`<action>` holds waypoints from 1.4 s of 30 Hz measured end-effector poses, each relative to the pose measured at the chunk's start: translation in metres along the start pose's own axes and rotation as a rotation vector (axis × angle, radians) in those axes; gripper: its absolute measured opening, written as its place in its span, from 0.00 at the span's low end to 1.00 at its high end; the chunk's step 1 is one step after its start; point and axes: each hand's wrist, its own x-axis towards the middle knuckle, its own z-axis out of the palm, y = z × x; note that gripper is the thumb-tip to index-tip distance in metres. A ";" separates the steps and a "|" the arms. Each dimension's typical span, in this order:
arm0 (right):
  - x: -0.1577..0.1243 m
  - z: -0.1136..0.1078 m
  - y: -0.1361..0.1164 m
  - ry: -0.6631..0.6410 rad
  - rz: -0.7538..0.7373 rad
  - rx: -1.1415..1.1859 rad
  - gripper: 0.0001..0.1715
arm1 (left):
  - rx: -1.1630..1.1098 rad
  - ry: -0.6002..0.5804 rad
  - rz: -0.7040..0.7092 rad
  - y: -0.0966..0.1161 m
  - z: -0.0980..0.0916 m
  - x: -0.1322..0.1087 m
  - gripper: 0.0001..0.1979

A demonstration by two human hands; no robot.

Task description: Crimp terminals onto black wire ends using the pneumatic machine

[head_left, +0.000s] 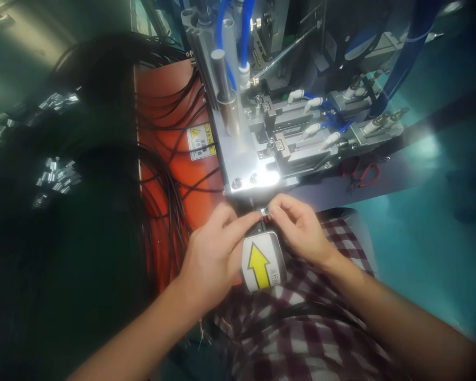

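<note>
My left hand [212, 254] and my right hand [297, 225] meet just below the front edge of a metal machine plate [241, 169]. Both pinch a thin cable end [265, 214] with small red and green wires at its tip. The fingertips of the two hands almost touch. Under them sits a grey cover with a yellow arrow label [262, 262]. My forearms come in from the bottom of the view.
A bundle of black cables [166, 174] hangs over an orange panel with a yellow warning sticker [200, 140]. Small metal sleeves [57, 177] lie heaped on the dark surface at left. Blue air hoses [244, 32] and cylinders top the machine. Red-handled pliers [363, 177] lie at right.
</note>
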 end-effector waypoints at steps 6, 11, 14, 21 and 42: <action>0.002 0.000 0.000 -0.004 -0.025 -0.012 0.14 | 0.019 -0.001 -0.009 -0.001 0.002 -0.002 0.16; 0.002 0.000 0.002 -0.010 -0.025 -0.009 0.13 | 0.048 -0.003 -0.010 -0.001 0.003 -0.002 0.16; 0.002 0.000 0.002 -0.014 -0.030 -0.012 0.13 | 0.055 -0.014 -0.009 -0.001 0.002 -0.002 0.17; 0.001 -0.001 0.004 -0.026 -0.058 -0.028 0.12 | 0.064 -0.031 0.004 -0.003 0.001 -0.004 0.18; 0.001 -0.001 0.004 -0.010 -0.101 -0.077 0.12 | 0.089 -0.028 -0.008 -0.003 0.002 -0.004 0.17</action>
